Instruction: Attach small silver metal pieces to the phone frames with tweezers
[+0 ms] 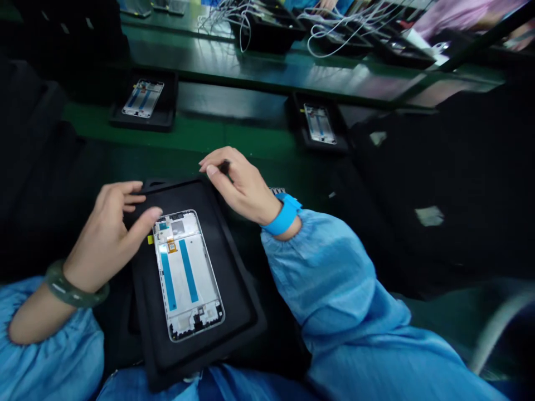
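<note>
A silver phone frame (190, 278) with two blue strips and a small orange flex piece lies on a black tray (234, 278) in front of me. My left hand (108, 234) is open beside its top left corner, fingers apart, the thumb tip at or just over the edge; I cannot tell whether it touches. By that corner a yellow tab (151, 239) sticks out. My right hand (242, 184) is raised past the tray's far edge, fingers curled toward the thumb. Something dark shows in the gap of its fingers, too small to name.
Two more black trays, a left one (167, 114) and a right one (298, 122), each bear a phone frame on the green line ahead. Behind, a black bin (267, 36) holds tangled white cables. Dark covered bulk (438, 184) stands at right. A pink sleeve (455, 22) shows across the line.
</note>
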Demonstrator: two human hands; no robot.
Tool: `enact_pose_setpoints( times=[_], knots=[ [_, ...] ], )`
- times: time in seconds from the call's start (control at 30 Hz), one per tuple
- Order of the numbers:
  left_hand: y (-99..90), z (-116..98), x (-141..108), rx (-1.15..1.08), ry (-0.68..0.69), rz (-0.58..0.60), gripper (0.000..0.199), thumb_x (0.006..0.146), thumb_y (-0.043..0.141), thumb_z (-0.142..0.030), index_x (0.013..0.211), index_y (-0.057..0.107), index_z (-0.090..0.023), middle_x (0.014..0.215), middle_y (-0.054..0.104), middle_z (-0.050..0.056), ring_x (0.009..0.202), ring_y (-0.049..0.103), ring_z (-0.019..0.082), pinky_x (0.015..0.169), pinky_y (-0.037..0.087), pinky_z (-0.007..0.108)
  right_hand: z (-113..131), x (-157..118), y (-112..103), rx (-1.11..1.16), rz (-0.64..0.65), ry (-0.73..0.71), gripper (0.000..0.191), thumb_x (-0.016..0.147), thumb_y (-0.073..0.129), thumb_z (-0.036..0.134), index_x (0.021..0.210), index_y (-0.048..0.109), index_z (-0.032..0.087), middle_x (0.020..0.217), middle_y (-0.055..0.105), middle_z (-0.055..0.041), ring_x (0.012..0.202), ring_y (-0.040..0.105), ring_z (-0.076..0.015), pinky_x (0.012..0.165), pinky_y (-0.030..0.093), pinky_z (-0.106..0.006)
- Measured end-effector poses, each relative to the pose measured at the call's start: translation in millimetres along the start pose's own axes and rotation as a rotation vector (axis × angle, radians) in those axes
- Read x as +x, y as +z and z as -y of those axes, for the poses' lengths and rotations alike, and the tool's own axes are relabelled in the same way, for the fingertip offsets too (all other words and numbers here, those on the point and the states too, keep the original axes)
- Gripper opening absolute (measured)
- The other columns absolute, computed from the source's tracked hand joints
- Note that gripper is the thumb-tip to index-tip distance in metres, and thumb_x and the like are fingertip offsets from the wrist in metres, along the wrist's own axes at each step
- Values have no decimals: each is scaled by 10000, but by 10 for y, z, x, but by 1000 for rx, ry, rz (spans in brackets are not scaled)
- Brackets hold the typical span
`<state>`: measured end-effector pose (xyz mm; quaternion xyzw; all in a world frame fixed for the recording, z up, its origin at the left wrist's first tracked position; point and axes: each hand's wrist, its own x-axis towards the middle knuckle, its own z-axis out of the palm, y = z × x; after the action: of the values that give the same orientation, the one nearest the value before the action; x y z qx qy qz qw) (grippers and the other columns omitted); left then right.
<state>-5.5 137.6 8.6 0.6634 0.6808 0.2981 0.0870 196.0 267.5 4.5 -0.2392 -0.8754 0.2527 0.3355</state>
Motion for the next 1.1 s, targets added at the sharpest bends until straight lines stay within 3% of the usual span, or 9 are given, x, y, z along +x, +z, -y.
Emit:
enact_pose_setpoints(
  times=[0.13,0.3,0.4,0.5,0.57,0.7,0.8,0.93,1.1],
  knots=[
    [77,208,618,174,73,-67,398,827,484,-333,1189,471,-168,1211,491,146,1202,439,280,1000,385,425,-42,-59,-74,-293,287,71,273,889,506,282,1136,549,175,1116,537,-79,987,544,-206,802,486,-342],
    [394,754,1507,275,-98,73,536,751,525,-201,1261,415,-77,1370,361,240,1306,296,366,1020,288,574,-53,-17,85,-310,328,200,459,856,554,270,1285,456,138,1187,489,-113,997,553,-202,808,481,-307],
    [417,958,1749,307,-148,97,486,778,533,-230,1247,442,-143,1391,351,189,1296,294,379,979,263,644,-107,80,71,-336,374,194,311,859,539,243,1148,568,131,1078,565,-101,954,572,-197,805,460,-292],
    [331,1035,1788,323,-135,118,404,858,500,-349,1216,470,-164,1317,429,126,1219,397,298,970,327,562,-247,148,-101,-385,350,157,200,840,534,198,992,639,120,956,618,-93,896,588,-193,792,439,-281],
    [271,1053,1780,329,-118,110,385,874,490,-388,1182,481,-156,1276,449,110,1163,434,250,957,340,507,-409,156,-295,-391,231,195,201,825,545,215,963,649,111,939,637,-95,885,591,-193,797,429,-278],
    [193,1050,1778,322,-85,110,279,849,447,-453,942,521,-201,1039,486,23,1152,364,283,948,228,591,-875,115,-695,-424,-171,545,207,808,519,261,882,644,113,877,655,-89,844,595,-205,790,423,-289],
    [152,995,1774,323,-69,107,301,800,446,-501,816,470,-202,935,423,1,1158,310,313,932,187,630,-1214,110,-798,-446,-347,830,170,779,524,222,832,636,105,862,653,-118,878,592,-238,825,414,-311],
    [94,818,1747,342,-59,99,362,763,461,-572,829,441,-217,959,409,8,1157,293,362,907,244,648,-1417,187,-735,-410,-368,939,202,804,505,234,790,633,79,860,646,-177,895,595,-282,812,431,-349],
    [-8,437,1593,383,-30,86,303,815,441,-513,931,452,-233,1089,431,25,1182,291,408,923,239,694,-1190,125,-936,-270,-323,848,349,889,397,356,776,637,129,814,659,-95,804,613,-209,724,477,-294]
  ],
)
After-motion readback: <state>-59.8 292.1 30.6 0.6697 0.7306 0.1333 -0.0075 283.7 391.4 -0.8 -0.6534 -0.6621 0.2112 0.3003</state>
